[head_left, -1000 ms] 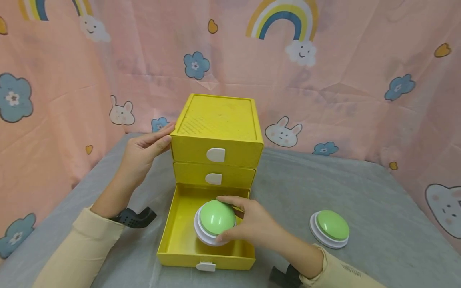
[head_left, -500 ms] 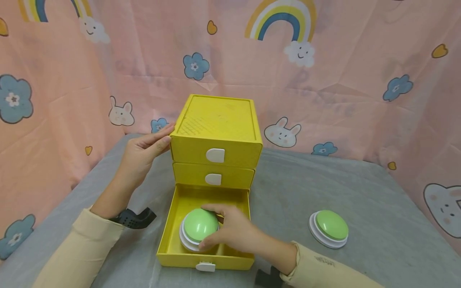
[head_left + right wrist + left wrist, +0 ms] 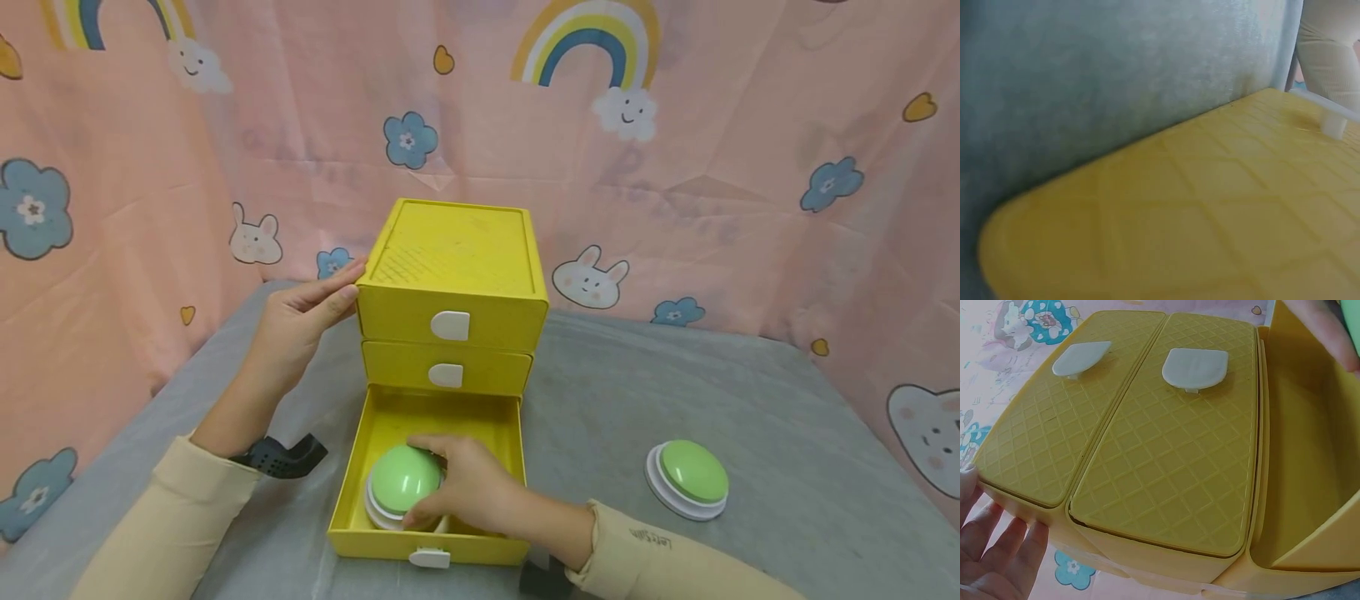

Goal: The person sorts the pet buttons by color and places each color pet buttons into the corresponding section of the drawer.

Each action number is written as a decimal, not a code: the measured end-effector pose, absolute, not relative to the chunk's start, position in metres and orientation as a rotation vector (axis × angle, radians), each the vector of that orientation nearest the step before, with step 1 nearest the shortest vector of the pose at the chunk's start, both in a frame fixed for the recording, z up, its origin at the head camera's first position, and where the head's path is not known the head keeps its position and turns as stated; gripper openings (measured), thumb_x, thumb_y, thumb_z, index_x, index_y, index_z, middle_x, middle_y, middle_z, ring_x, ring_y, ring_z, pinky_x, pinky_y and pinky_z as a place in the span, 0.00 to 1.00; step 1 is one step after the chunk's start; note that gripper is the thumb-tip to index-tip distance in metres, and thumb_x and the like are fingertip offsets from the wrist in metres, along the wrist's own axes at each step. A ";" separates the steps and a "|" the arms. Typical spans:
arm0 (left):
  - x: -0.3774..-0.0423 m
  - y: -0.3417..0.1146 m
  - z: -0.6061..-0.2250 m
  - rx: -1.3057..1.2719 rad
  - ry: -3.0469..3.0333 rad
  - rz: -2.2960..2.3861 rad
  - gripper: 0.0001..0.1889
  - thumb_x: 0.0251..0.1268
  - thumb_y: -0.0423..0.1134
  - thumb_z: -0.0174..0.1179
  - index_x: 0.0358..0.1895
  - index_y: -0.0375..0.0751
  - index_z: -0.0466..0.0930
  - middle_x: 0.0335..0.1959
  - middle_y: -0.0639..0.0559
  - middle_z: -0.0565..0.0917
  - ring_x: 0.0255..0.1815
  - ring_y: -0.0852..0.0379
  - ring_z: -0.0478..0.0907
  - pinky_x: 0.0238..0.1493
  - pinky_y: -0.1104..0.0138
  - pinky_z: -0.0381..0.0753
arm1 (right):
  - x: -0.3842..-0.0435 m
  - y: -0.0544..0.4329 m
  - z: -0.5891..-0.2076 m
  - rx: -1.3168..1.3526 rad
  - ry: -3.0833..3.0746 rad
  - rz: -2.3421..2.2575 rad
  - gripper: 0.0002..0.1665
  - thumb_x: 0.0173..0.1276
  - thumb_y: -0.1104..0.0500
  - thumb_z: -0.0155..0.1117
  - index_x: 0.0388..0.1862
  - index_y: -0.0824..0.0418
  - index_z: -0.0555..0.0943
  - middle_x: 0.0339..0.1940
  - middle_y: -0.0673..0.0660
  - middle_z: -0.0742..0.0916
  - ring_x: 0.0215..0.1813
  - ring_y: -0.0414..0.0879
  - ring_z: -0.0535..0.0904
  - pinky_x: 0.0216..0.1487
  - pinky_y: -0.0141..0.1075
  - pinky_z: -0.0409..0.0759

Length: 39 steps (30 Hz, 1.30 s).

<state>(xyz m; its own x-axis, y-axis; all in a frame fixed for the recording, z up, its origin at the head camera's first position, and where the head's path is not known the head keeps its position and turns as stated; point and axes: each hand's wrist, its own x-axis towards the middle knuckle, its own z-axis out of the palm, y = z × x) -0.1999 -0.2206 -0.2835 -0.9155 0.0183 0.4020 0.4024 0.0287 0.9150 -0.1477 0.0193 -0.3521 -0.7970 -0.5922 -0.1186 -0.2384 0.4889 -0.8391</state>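
Observation:
A yellow cabinet (image 3: pixel 459 246) with several drawers stands on the grey cloth. Its bottom drawer (image 3: pixel 431 402) is pulled out towards me. Inside that drawer, at the front left, my right hand (image 3: pixel 480 492) grips a green-domed push button (image 3: pixel 403 479) with a white base. The thumb is at the button's near side and the fingers at its far side. My left hand (image 3: pixel 288 333) rests against the cabinet's upper left edge with fairly straight fingers, also seen in the left wrist view. The right wrist view shows only the yellow drawer front (image 3: pixel 1210 206), not the hand.
Another green-domed push button (image 3: pixel 690 475) lies on the grey cloth (image 3: pixel 615 383) to the right. The two upper drawers, with white tabs (image 3: pixel 450 326), are closed. A pink patterned curtain (image 3: pixel 480 100) hangs behind.
My right hand has carried the green-domed button left and towards me, lower into the drawer's front left. The left hand has stayed against the cabinet.

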 end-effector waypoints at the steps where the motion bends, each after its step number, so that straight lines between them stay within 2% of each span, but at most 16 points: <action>1: -0.200 -0.221 -0.284 -0.435 -2.028 -1.969 0.24 0.72 0.43 0.60 0.67 0.37 0.74 0.70 0.53 0.75 0.75 0.59 0.67 0.59 0.74 0.81 | -0.148 0.019 -0.353 -0.695 2.347 -1.232 0.50 0.43 0.62 0.86 0.68 0.66 0.75 0.64 0.62 0.82 0.59 0.54 0.81 0.57 0.42 0.84; 11: -0.200 -0.221 -0.284 -0.446 -2.005 -1.977 0.23 0.72 0.42 0.60 0.66 0.37 0.75 0.69 0.55 0.76 0.72 0.62 0.70 0.59 0.73 0.81 | -0.149 0.013 -0.357 -0.694 2.352 -1.166 0.49 0.43 0.61 0.86 0.68 0.63 0.75 0.65 0.60 0.81 0.57 0.50 0.81 0.52 0.36 0.85; 17: -0.199 -0.221 -0.284 -0.434 -2.004 -1.982 0.23 0.71 0.42 0.60 0.66 0.37 0.75 0.69 0.56 0.76 0.71 0.63 0.71 0.58 0.74 0.81 | -0.150 0.014 -0.355 -0.747 2.348 -1.113 0.49 0.45 0.61 0.85 0.69 0.64 0.74 0.68 0.60 0.80 0.61 0.52 0.80 0.55 0.34 0.83; 20: -0.199 -0.221 -0.283 -0.427 -2.016 -1.981 0.24 0.71 0.42 0.60 0.66 0.38 0.75 0.69 0.55 0.75 0.72 0.62 0.70 0.58 0.74 0.81 | -0.150 0.019 -0.353 -0.759 2.305 -1.136 0.50 0.47 0.63 0.84 0.70 0.64 0.72 0.70 0.60 0.78 0.65 0.55 0.78 0.62 0.38 0.82; 25: -0.200 -0.220 -0.283 -0.423 -2.040 -1.963 0.24 0.71 0.43 0.60 0.67 0.38 0.74 0.71 0.51 0.73 0.74 0.59 0.68 0.58 0.74 0.81 | -0.150 0.039 -0.344 -0.719 2.181 -1.336 0.50 0.50 0.64 0.82 0.72 0.67 0.69 0.73 0.63 0.74 0.74 0.64 0.68 0.74 0.51 0.70; 33: -0.201 -0.220 -0.284 -0.428 -2.021 -1.978 0.24 0.71 0.42 0.60 0.66 0.37 0.75 0.69 0.54 0.75 0.74 0.60 0.69 0.58 0.74 0.81 | -0.142 0.085 -0.332 -0.774 2.262 -1.499 0.42 0.55 0.59 0.79 0.68 0.66 0.74 0.69 0.64 0.79 0.72 0.62 0.71 0.71 0.43 0.73; 39: -0.200 -0.220 -0.283 -0.422 -2.019 -1.983 0.23 0.71 0.42 0.61 0.66 0.38 0.76 0.69 0.55 0.76 0.74 0.59 0.68 0.58 0.74 0.81 | -0.136 0.117 -0.327 -0.675 2.374 -1.499 0.38 0.55 0.54 0.80 0.65 0.58 0.78 0.67 0.59 0.81 0.72 0.62 0.72 0.69 0.45 0.75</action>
